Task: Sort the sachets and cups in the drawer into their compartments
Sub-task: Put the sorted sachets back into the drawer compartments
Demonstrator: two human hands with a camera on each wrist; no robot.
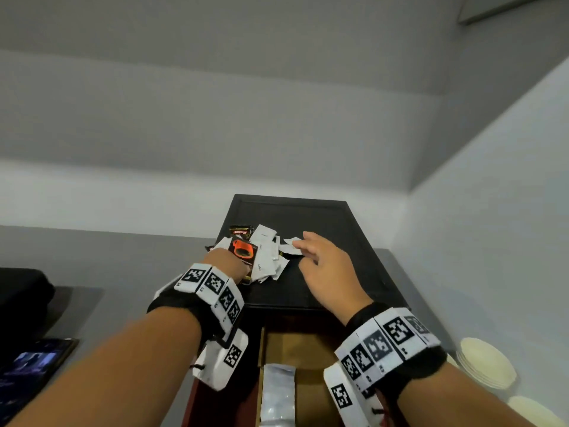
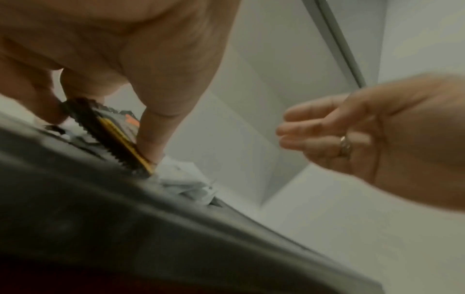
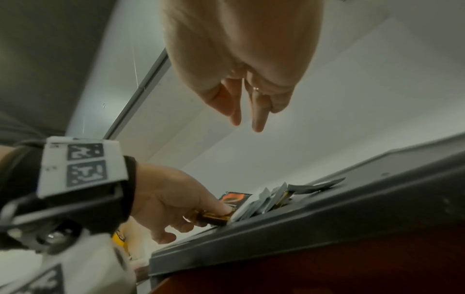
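A heap of white sachets [image 1: 267, 257] and black-and-orange sachets lies on a black tray [image 1: 332, 282] on the counter. My left hand [image 1: 226, 261] pinches a black-and-orange sachet [image 1: 243, 252] at the heap's left side; thumb and fingers grip that black-and-orange sachet [image 2: 110, 135] by its edge, as the right wrist view also shows on the sachet [image 3: 234, 199]. My right hand [image 1: 323, 263] hovers just right of the heap with fingers [image 3: 259, 117] straight and nothing in it. Below the tray an open wooden drawer [image 1: 311, 346] holds a clear plastic sleeve [image 1: 278, 392].
Stacked cream plates [image 1: 486, 362] stand at the lower right on the grey counter. A dark bag [image 1: 21, 294] and a phone with a lit screen [image 1: 30, 371] lie at the left. White walls close the corner behind the tray.
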